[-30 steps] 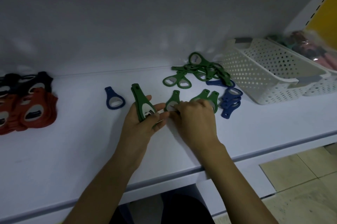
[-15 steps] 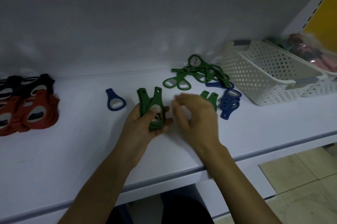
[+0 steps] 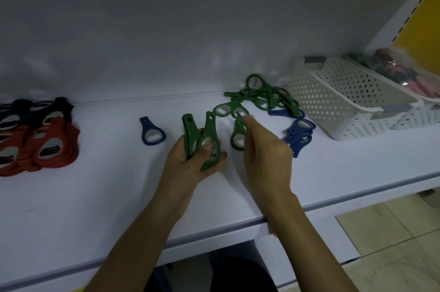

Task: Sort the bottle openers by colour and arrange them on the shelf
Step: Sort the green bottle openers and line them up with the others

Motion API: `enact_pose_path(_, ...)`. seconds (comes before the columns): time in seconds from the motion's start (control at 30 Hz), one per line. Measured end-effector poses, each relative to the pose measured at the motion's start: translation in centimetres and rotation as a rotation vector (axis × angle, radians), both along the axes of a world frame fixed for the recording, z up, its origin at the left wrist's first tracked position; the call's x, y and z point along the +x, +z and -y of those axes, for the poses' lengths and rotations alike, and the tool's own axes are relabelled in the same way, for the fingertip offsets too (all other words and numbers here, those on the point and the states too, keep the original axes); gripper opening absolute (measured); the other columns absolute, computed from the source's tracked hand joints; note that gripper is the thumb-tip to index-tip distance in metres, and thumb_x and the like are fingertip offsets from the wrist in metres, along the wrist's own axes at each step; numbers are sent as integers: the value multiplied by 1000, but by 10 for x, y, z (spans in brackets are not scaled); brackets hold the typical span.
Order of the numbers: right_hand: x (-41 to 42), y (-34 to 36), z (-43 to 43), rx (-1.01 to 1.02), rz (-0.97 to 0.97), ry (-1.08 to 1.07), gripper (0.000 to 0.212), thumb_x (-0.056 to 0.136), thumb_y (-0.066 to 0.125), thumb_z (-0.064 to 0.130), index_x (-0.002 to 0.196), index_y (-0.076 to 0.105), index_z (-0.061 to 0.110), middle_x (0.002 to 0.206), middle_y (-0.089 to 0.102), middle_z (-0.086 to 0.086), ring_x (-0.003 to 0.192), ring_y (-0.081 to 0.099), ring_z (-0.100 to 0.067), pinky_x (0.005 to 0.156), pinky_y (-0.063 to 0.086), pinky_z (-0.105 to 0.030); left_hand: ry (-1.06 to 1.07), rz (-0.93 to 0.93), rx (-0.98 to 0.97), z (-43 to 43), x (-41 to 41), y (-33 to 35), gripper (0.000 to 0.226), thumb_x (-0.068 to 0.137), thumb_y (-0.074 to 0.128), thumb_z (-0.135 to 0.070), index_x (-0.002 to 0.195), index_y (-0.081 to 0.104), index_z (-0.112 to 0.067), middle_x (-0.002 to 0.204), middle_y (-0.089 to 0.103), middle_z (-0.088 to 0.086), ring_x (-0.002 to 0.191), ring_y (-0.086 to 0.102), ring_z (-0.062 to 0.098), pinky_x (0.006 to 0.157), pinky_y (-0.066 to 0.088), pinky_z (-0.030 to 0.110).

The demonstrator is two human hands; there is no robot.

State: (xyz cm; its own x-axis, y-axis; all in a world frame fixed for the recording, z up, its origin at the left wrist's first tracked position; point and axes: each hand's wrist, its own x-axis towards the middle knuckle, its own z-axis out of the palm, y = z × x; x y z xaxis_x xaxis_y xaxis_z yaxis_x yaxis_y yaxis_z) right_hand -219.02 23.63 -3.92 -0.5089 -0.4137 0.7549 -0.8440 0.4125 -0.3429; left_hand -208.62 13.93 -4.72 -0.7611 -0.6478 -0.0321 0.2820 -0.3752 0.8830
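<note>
The left hand (image 3: pixel 190 163) is gripping a fanned bunch of green plastic bottle openers (image 3: pixel 209 134) above the white shelf (image 3: pixel 95 196), while the right hand (image 3: pixel 266 156) is hovering beside a single green opener (image 3: pixel 238 137), its blurred fingers making any grasp impossible to tell.

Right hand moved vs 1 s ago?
Yes. Against the lone blue bottle opener, the right hand has shifted right and toward the back wall, away from the left hand, to a loose green bottle opener.
</note>
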Motion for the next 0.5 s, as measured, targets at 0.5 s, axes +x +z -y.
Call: enact_pose_path(0.5,-1,-9,9,-74,378,311,28,92,47,12,118,59,12,112,63,0,100,58,-5,81,46,-17,-54,42,-13,3,5,5,40,90,51,-2,128,52,-16,102,72,5,84,70,17,65,56,25)
